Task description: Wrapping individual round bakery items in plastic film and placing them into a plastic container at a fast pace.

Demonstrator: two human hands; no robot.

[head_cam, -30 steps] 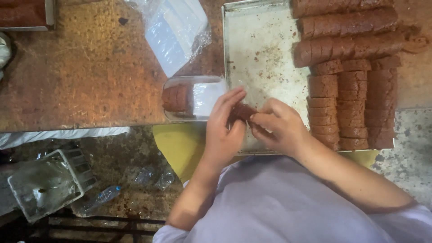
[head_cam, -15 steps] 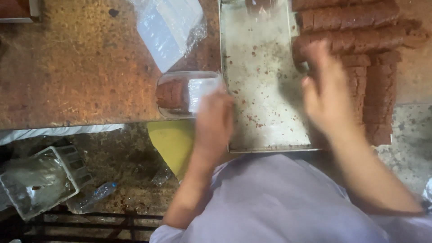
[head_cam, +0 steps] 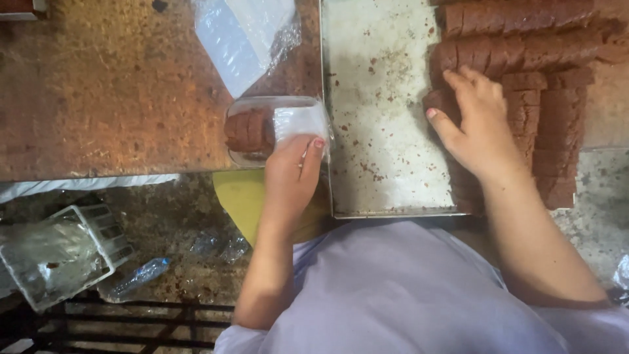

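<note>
So, clear plastic tub [head_cam: 275, 128] sits at the near edge of the brown worktop [head_cam: 111, 92], just left of the metal tray [head_cam: 383, 131]. Inside it: a few brown cake slices [head_cam: 247, 130] packed on edge at the left end; right half looks whitish w/ film or paper, can't tell which. Left hand [head_cam: 293, 167] lies on the tub's near right corner, fingers nearly straight and close together, tips pressing the tub's top; not wrapped round it.

Right hand [head_cam: 481, 128] is over on the tray's right side, fingers curled loosely over a brown slice [head_cam: 438, 99] at the left end of the stacked rows, thumb spread out toward the bare part of the tray. Whether it has actually pinched the slice, can't tell, since the fingers cover it.

Tray holds long brown loaves [head_cam: 524, 19] cut into slices along its far right, plus shorter blocks [head_cam: 557, 131] stacked down the right edge; left half of the tray is bare metal w/ crumbs.

Farther out: crumpled clear plastic sheet [head_cam: 246, 36] on the worktop at the far edge, just beyond the tub. Below the worktop edge, a yellow piece [head_cam: 239, 196] under the left wrist, a white wire basket [head_cam: 59, 252] w/ plastic in it, and a plastic bottle [head_cam: 134, 278] lying beside it on the floor.
</note>
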